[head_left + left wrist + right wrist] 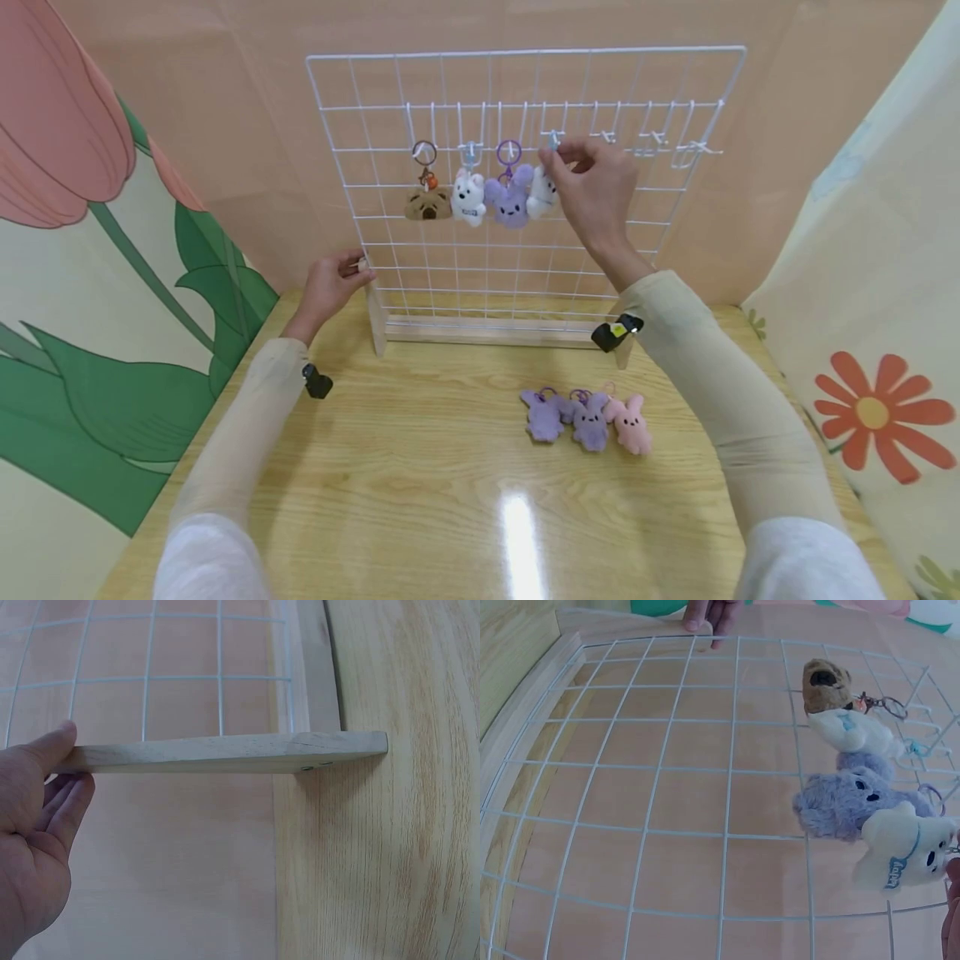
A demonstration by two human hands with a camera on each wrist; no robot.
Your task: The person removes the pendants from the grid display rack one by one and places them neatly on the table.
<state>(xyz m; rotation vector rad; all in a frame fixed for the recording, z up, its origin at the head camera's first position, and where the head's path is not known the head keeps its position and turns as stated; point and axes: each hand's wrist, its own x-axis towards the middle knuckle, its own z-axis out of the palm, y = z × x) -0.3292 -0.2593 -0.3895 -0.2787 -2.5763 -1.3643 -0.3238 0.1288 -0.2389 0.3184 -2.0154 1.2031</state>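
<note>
A white wire grid rack stands on a wooden base. My left hand grips its wooden side upright, thumb on one face and fingers on the other. High on the grid, my right hand pinches the light-blue top of a white plush keychain at a hook; whether the hook bears its weight, I cannot tell. To its left hang a purple bunny keychain, another white plush keychain and a brown bear-head keychain, each on a hook.
Several bare hooks project from the grid right of my right hand. On the wooden table, two purple plush keychains and a pink bunny keychain lie before the rack. A peach backdrop stands behind.
</note>
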